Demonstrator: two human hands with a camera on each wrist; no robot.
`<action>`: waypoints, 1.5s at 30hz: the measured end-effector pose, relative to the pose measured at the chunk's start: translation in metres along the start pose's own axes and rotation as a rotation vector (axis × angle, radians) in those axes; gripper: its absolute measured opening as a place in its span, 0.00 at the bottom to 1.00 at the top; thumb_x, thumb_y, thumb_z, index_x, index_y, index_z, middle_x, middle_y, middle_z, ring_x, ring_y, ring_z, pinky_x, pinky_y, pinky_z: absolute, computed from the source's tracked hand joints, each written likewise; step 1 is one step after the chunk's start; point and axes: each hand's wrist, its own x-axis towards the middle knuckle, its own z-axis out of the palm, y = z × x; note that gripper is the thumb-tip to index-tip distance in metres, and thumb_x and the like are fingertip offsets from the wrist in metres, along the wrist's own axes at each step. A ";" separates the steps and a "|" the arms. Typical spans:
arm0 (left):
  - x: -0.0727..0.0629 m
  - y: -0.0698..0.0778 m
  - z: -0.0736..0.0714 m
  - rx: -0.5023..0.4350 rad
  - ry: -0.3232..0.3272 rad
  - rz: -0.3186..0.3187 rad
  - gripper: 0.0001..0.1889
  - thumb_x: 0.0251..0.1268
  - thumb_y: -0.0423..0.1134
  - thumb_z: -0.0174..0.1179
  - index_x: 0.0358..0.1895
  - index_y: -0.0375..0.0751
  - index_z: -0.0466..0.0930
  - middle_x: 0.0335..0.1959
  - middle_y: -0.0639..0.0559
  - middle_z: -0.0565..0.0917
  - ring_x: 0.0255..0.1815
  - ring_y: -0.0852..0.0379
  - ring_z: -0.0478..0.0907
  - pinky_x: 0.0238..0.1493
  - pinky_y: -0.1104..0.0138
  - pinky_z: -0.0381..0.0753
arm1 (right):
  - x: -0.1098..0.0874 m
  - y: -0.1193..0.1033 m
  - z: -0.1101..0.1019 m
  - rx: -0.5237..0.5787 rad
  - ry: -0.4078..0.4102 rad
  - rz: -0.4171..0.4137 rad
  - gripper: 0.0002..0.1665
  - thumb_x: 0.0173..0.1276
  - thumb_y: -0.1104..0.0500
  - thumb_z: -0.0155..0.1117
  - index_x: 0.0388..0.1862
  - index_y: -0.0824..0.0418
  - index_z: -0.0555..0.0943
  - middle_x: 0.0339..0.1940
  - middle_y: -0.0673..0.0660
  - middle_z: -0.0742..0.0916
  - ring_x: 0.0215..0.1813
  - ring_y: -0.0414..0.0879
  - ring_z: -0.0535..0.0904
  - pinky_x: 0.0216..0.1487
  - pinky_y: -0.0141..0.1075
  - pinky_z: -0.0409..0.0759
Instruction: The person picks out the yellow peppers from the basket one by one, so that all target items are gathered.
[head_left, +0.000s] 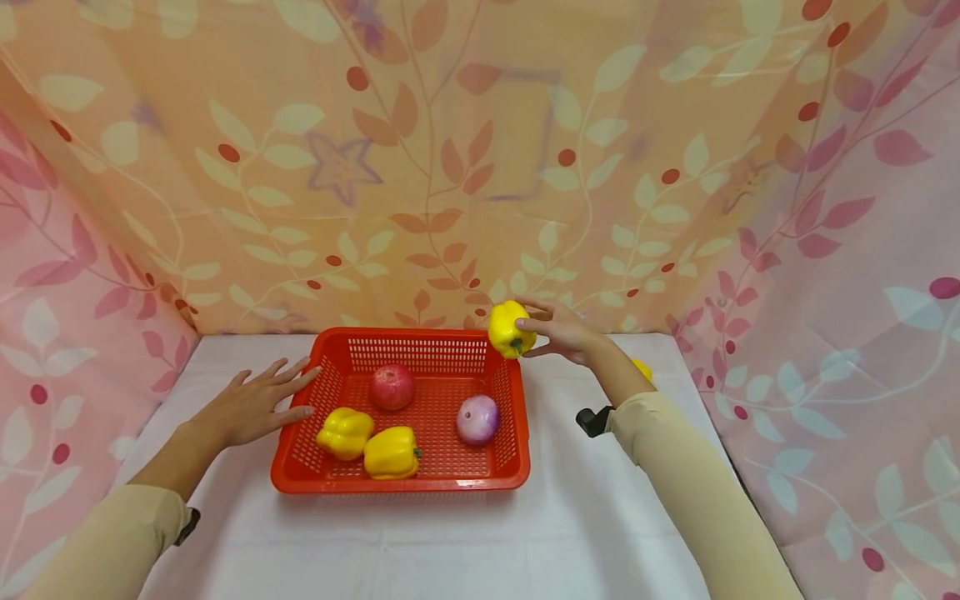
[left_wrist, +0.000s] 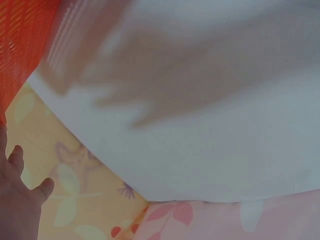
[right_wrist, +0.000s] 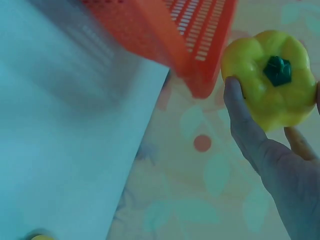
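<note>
1. My right hand (head_left: 558, 333) pinches a glossy yellow bell pepper (head_left: 507, 327) between fingers and thumb.
2. Just left of those fingers is a red, perforated plastic basket (head_left: 397, 485).
3. My left hand (head_left: 258, 407) spreads its fingers at the basket's opposite rim.
4. Between both hands' fingers, inside it, lie two yellow lobed peppers (head_left: 346, 433), a round red fruit (head_left: 392, 387) and a round purple onion (head_left: 477, 419).

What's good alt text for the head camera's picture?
A right hand holds a yellow pepper near the far right corner of a red basket; the left hand is at the basket's left side. Inside lie two more peppers, a red fruit and a purple onion.
</note>
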 end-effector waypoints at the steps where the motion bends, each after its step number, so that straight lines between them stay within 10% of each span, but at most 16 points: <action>1: 0.000 0.000 0.000 -0.001 0.000 0.000 0.41 0.68 0.68 0.51 0.78 0.51 0.57 0.79 0.39 0.55 0.77 0.28 0.48 0.66 0.26 0.42 | -0.001 0.001 -0.004 0.010 0.010 0.005 0.39 0.75 0.61 0.58 0.80 0.57 0.55 0.76 0.67 0.62 0.72 0.66 0.63 0.61 0.65 0.72; 45: 0.001 -0.002 0.003 -0.016 0.000 -0.001 0.41 0.68 0.67 0.50 0.79 0.51 0.57 0.79 0.40 0.55 0.77 0.29 0.47 0.67 0.26 0.41 | -0.017 0.110 -0.052 0.034 0.327 0.208 0.42 0.76 0.59 0.58 0.82 0.58 0.50 0.80 0.70 0.53 0.76 0.66 0.55 0.65 0.62 0.69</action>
